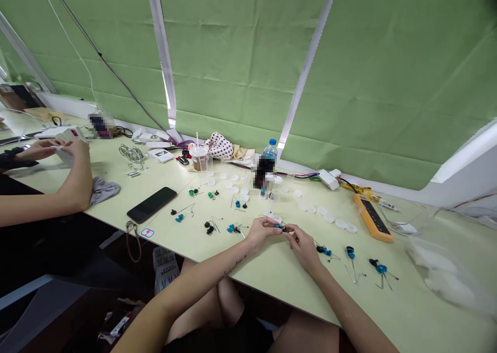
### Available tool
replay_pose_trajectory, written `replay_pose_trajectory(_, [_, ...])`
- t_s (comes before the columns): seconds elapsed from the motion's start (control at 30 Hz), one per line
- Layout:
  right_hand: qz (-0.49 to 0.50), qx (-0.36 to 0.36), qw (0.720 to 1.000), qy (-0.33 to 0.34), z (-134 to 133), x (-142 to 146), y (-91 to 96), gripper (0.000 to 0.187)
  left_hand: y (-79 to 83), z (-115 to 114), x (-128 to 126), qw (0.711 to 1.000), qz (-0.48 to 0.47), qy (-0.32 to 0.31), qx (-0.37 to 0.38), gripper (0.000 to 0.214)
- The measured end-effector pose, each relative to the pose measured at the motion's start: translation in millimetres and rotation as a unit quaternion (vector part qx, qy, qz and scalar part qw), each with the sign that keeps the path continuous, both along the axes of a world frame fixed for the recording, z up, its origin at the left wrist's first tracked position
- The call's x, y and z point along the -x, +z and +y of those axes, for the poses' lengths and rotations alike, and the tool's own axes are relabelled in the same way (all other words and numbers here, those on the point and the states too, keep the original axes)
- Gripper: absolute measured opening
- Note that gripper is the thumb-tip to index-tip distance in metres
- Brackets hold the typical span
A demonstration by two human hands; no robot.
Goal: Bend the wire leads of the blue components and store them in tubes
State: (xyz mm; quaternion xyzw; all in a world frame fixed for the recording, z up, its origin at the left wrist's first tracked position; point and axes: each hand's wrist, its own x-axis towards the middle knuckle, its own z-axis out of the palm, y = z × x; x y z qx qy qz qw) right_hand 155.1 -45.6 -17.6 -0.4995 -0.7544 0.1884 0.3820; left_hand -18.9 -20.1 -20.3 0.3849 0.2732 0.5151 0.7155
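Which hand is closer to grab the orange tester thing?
Probably the right hand. The orange meter lies on its side of the table, while the left hand sits farther away. Both hands pinch a small blue part.

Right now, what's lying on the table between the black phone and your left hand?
In the head view, between the phone and the left hand lie small blue, green and black parts with wire leads, scattered on the table.
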Motion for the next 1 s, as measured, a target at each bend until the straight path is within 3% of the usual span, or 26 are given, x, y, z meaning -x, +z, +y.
replay_pose_trajectory(0.43, [-0.012,-0.043,0.999,0.001,0.7,-1.4,-2.7,0.03,1.7,-1.2,0.7,1.0,0.011,0.001,-0.003,0.036])
replay_pose_trajectory(1.0, [-0.004,0.006,1.0,-0.008,0.2,0.0,-0.6,0.033,0.5,-0.2,0.7,1.0,0.006,0.005,0.0,0.039])
